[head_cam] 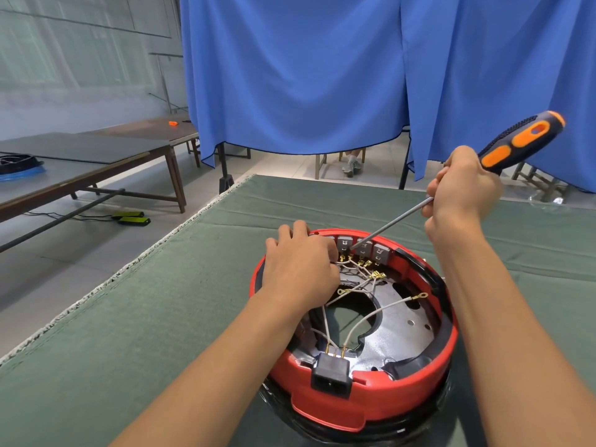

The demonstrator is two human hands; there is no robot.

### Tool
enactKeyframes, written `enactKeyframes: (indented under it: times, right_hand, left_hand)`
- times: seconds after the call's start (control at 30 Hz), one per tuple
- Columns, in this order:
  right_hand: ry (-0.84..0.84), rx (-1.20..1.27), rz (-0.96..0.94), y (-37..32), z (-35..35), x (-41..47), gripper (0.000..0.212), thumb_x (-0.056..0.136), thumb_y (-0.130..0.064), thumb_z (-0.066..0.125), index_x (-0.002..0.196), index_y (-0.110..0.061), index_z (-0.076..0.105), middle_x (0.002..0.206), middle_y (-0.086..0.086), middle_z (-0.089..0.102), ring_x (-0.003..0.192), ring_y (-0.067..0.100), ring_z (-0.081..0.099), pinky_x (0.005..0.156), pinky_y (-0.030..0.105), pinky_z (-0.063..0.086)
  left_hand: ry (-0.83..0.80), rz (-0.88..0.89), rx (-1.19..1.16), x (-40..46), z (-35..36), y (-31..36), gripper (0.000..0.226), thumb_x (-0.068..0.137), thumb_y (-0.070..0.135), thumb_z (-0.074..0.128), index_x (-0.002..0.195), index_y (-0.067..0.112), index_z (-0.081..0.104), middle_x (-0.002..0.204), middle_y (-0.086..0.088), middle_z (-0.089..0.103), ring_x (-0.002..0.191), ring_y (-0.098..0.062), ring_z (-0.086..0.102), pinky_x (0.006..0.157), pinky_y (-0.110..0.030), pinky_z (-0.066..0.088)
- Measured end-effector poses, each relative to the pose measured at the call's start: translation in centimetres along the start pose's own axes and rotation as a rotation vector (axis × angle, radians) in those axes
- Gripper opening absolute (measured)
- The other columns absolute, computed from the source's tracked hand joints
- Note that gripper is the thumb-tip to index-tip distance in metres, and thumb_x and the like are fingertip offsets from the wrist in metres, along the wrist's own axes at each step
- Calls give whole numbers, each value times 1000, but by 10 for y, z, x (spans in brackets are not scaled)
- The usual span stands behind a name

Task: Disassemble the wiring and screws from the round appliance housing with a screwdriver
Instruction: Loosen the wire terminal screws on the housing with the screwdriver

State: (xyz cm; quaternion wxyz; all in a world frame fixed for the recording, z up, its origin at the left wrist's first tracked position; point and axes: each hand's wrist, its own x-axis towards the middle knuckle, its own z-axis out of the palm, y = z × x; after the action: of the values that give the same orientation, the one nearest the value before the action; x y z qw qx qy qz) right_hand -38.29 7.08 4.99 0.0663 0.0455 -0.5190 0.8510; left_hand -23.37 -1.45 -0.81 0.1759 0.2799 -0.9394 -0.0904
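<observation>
A round red and black appliance housing (380,404) lies open side up on the green mat. White wires (367,321) with brass terminals cross its inside and run to a black socket (330,375) at the near rim. My right hand (461,188) grips a black and orange screwdriver (522,140); its long shaft slants down-left and the tip meets the grey terminal blocks (361,248) on the far wall. My left hand (300,269) rests on the housing's far left rim, its fingers curled around a wire near the blocks.
The green mat (193,301) covers my table, its left edge running diagonally. A blue curtain (306,69) hangs behind, with a seated person's shoes (351,166) under it. Long tables (96,166) stand at left; yellow-black devices (132,218) lie on the floor.
</observation>
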Motion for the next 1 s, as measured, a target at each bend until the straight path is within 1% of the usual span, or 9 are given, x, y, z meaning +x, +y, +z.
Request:
enactKeyframes:
  times: [0.07, 0.17, 0.33, 0.47, 0.63, 0.7, 0.83, 0.9, 1.0]
  right_hand:
    - [-15, -35, 38, 3, 0, 1, 27, 79, -14, 49, 55, -19, 38, 36, -10, 34, 32, 8, 31, 37, 14, 21]
    - [-23, -46, 97, 7, -2, -2, 22, 80, -14, 50, 60, -19, 40, 37, -11, 36, 32, 8, 32, 37, 13, 21]
    - [-34, -41, 82, 0, -6, -4, 21, 78, -15, 51, 59, -19, 41, 40, -10, 38, 33, 8, 33, 37, 13, 22]
    - [-48, -33, 55, -14, -10, -8, 23, 76, -15, 51, 56, -18, 41, 42, -9, 38, 35, 9, 33, 38, 16, 23]
    - [-60, 68, 10, -34, -16, -10, 26, 75, -13, 50, 53, -20, 37, 43, -9, 34, 36, 10, 28, 39, 17, 20]
    - [-63, 94, -11, -38, -16, -11, 28, 74, -12, 51, 52, -19, 37, 43, -8, 33, 37, 11, 28, 40, 18, 20]
    - [-51, 98, -70, -36, -14, -18, 28, 75, -11, 52, 52, -18, 37, 42, -6, 34, 38, 13, 29, 40, 16, 22]
    - [-50, 101, -92, -33, -12, -20, 28, 76, -11, 53, 53, -17, 38, 41, -7, 34, 37, 13, 30, 39, 14, 23]
    - [-62, 98, -106, -30, -9, -23, 29, 77, -11, 54, 52, -17, 39, 39, -8, 35, 36, 12, 32, 38, 13, 24]
  left_hand:
    - [-6, 1, 4, 0, 0, 0, 24, 89, 31, 53, 111, 33, 63, 127, -3, 43, 119, -25, 34, 96, -38, 29]
    - [-11, 2, 10, 0, 0, 1, 25, 88, 30, 54, 110, 34, 63, 126, -2, 43, 119, -25, 35, 96, -38, 28]
    - [1, -7, -19, -1, -3, 1, 25, 87, 25, 53, 107, 33, 65, 126, -2, 45, 118, -24, 36, 95, -37, 29]
    - [-5, 1, -17, -2, -4, 2, 25, 88, 25, 52, 104, 34, 69, 126, -2, 44, 118, -24, 36, 96, -37, 29]
    - [-18, -6, 0, -2, -4, 3, 25, 87, 23, 52, 98, 31, 73, 128, -2, 44, 119, -24, 34, 96, -38, 29]
    - [-13, -11, -14, -2, -4, 3, 26, 87, 22, 52, 102, 31, 71, 128, -2, 44, 119, -23, 35, 95, -37, 29]
    - [-7, -14, -21, -1, -3, 2, 33, 87, 23, 52, 118, 32, 60, 128, -2, 44, 119, -24, 35, 96, -37, 29]
    - [-17, -9, 4, -1, -3, 1, 34, 88, 24, 51, 120, 31, 61, 131, -3, 43, 122, -25, 34, 97, -38, 29]
    - [-29, -5, 18, -1, -3, 2, 30, 90, 27, 51, 116, 33, 64, 132, -3, 42, 124, -25, 33, 100, -39, 28]
